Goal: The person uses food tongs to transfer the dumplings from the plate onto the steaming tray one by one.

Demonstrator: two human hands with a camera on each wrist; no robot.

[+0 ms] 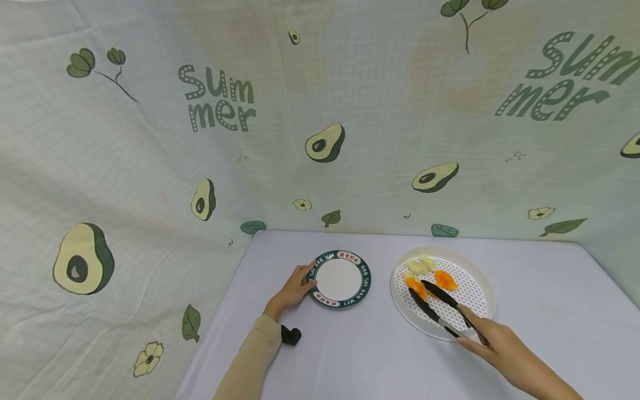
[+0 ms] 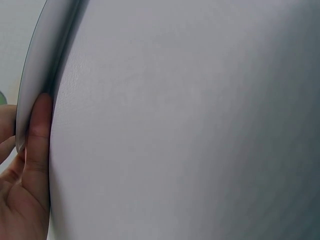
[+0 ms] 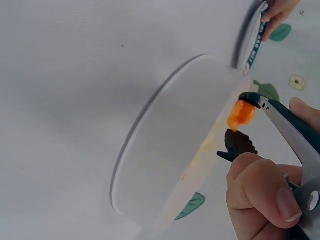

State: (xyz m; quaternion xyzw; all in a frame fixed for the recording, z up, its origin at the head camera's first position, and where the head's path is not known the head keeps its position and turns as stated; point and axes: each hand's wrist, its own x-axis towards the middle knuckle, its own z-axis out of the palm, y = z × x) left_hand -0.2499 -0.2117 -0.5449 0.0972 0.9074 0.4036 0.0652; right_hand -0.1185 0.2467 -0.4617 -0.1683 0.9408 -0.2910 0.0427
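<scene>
My left hand [image 1: 292,289] grips the left edge of a round plate [image 1: 367,278] with a dark green, lettered rim. In the left wrist view the plate's edge [image 2: 37,65] sits between thumb and fingers. My right hand [image 1: 505,344] holds black-tipped metal tongs [image 1: 440,293] over a round white tray [image 1: 406,315] with a perforated insert. An orange piece of food [image 1: 414,285] is between the tong tips; in the right wrist view this orange piece [image 3: 242,114] hangs at one tip, above the tray. Another orange piece [image 1: 445,280] and several pale yellow pieces [image 1: 417,266] lie on the insert.
Both plate and tray are on a white-covered table [image 1: 380,355], the plate left of the tray. A black heart-shaped object [image 1: 291,335] shows beside my left sleeve [image 1: 255,350]. Behind the table hangs a cloth [image 1: 380,100] printed with avocados and leaves.
</scene>
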